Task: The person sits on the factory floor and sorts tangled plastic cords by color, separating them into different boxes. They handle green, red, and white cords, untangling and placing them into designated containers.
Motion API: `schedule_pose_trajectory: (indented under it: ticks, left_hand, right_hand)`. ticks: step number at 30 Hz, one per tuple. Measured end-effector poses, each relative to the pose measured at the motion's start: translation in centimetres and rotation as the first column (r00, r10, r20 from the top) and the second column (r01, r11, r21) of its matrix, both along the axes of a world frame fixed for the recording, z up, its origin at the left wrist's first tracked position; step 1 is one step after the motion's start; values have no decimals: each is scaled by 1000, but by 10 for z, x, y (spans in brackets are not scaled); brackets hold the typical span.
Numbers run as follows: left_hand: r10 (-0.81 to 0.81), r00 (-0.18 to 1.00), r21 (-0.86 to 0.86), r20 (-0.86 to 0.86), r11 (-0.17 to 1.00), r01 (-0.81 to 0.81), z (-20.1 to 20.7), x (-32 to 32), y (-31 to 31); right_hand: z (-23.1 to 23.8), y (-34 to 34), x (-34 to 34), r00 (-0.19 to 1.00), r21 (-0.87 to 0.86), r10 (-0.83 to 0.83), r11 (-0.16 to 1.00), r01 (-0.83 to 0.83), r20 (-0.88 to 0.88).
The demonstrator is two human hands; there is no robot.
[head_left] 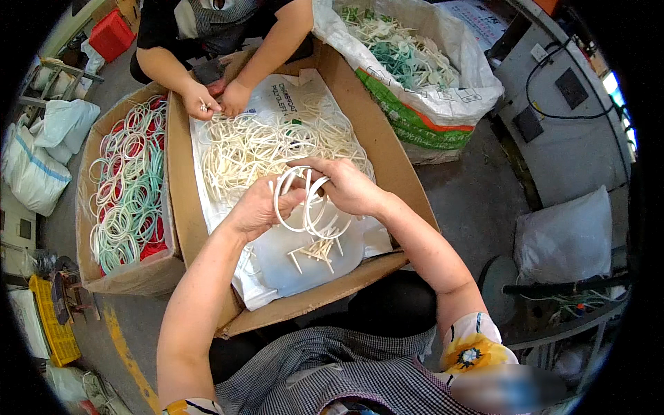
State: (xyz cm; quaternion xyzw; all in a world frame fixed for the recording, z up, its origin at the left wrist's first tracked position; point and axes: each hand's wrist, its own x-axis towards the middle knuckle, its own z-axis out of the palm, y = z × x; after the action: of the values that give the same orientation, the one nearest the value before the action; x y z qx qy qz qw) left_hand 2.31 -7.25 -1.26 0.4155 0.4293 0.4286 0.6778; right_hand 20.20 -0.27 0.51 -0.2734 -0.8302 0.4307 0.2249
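Several white plastic rings (277, 202) are held upright between my hands, above the near part of a cardboard box (407, 162). My left hand (259, 209) is closed on their left side, thumb and fingers pinching. From the right, my right hand (348, 185) grips them with curled fingers near the top. Below my hands lies a translucent plastic sheet or tray (280, 266) with a small heap of short cream-coloured sticks (317, 253). Beyond them spreads a large pile of cream-white rings (277, 149) on a white printed sack (277, 90) lining the box.
Across the box, a co-worker's hands (218, 102) handle small white pieces. A left-hand carton (176, 238) holds green and white rings (131, 197) over red material. At back right stands a woven sack (449, 114) of plastic scraps; a grey machine cabinet (574, 145) is at right.
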Motion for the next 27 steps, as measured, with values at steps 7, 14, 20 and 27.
schedule_pose_trajectory:
  ticks: [7, 14, 20, 27]
  left_hand:
    - [474, 863, -114, 173, 880, -460, 2, 10, -3]
    - [871, 383, 927, -308, 366, -86, 19, 15, -9]
    - [583, 546, 489, -602, 810, -324, -46, -6, 2]
    - [552, 749, 64, -367, 818, -571, -39, -26, 2]
  right_hand:
    - [-14, 11, 10, 856, 628, -316, 583, 516, -410]
    - [-53, 42, 14, 831, -607, -522, 729, 317, -192]
    - [-104, 35, 8, 752, 157, 59, 964, -213, 657]
    - [-89, 68, 12, 907, 322, 7, 934, -157, 422]
